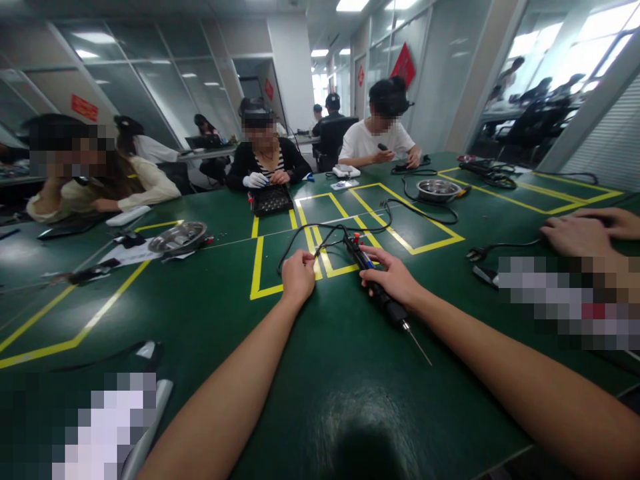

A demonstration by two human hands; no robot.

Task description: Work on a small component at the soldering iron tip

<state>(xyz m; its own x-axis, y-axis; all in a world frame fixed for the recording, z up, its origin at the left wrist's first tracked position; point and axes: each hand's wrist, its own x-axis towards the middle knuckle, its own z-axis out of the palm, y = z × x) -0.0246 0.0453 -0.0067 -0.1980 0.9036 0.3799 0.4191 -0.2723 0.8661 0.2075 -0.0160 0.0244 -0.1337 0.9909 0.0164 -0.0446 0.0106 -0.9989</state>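
My right hand is wrapped round a black electric screwdriver whose long thin bit points toward me, down and to the right. Red and blue parts show on the tool near its far end. To the left, my left hand is closed with its fingertips pinched on the black power cord. This cord leaves the screwdriver's far end, loops past the left hand and runs on across the green table. Both hands are low over the table, near the yellow tape rectangles.
A metal bowl stands at the back right, another metal bowl at the left. A black tray lies before a person opposite. Someone else's hands rest at the right edge, near a plug. Yellow tape marks the tabletop.
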